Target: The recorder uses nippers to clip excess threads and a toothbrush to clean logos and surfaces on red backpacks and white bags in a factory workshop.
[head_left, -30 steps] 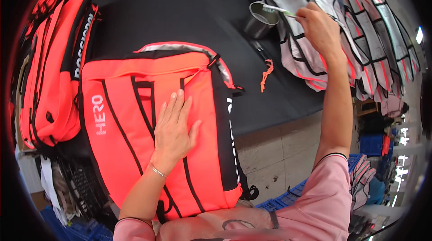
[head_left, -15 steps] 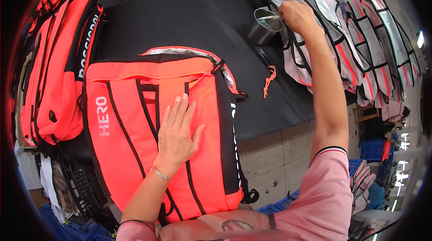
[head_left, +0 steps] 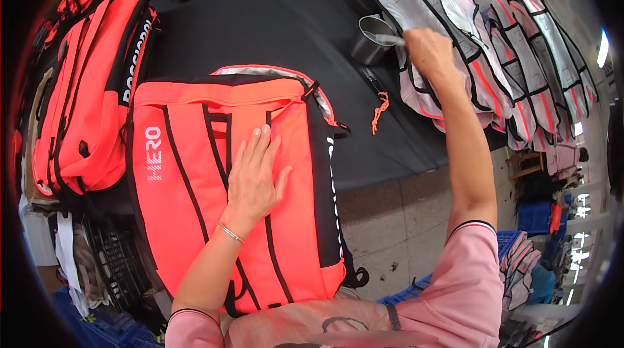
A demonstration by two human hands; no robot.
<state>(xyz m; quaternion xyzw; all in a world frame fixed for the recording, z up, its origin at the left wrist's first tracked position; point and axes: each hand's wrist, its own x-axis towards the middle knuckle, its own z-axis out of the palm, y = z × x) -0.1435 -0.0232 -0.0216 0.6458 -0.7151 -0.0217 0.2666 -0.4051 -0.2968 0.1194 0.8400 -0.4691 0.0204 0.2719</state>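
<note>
Crosswise, brush (head_left: 390, 40) pointing left, at cup (head_left: 366, 50)

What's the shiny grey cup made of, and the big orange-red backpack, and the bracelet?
The round, shiny grey cup looks like metal, perhaps steel: its smooth side and rim catch the light. The big orange-red and black backpack seems to be matte cloth, maybe synthetic, with soft creases and strips of dark trim. The thin, silver-coloured bracelet is probably polished metal, because it gleams.
</note>
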